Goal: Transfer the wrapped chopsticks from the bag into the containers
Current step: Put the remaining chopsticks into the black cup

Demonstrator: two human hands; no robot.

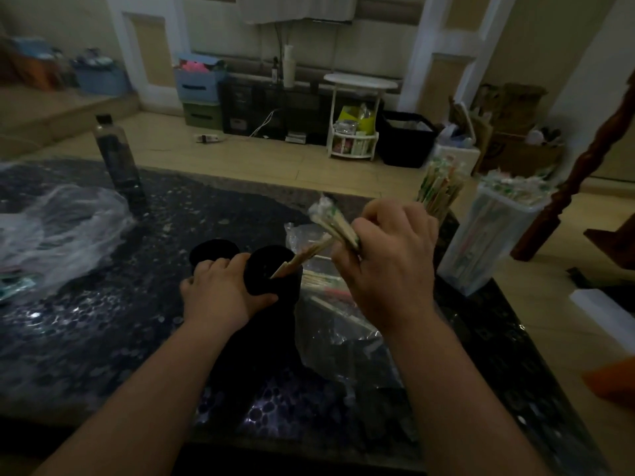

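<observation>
My right hand (pixel 388 266) grips a bundle of wrapped chopsticks (pixel 326 228), tilted so the lower tips reach into the mouth of a black round container (pixel 271 273). My left hand (pixel 220 290) holds that container's left side. A second black container (pixel 213 252) stands just behind and to the left. Under my right hand lies a clear plastic bag (pixel 330 304) with more wrapped chopsticks in it.
A clear tall container (pixel 488 242) full of wrapped chopsticks stands at the right, with another upright bunch (pixel 441 190) behind my hand. A dark bottle (pixel 118 159) and crumpled clear plastic (pixel 58 221) are at the left. A wooden post (pixel 563 194) rises at the right edge.
</observation>
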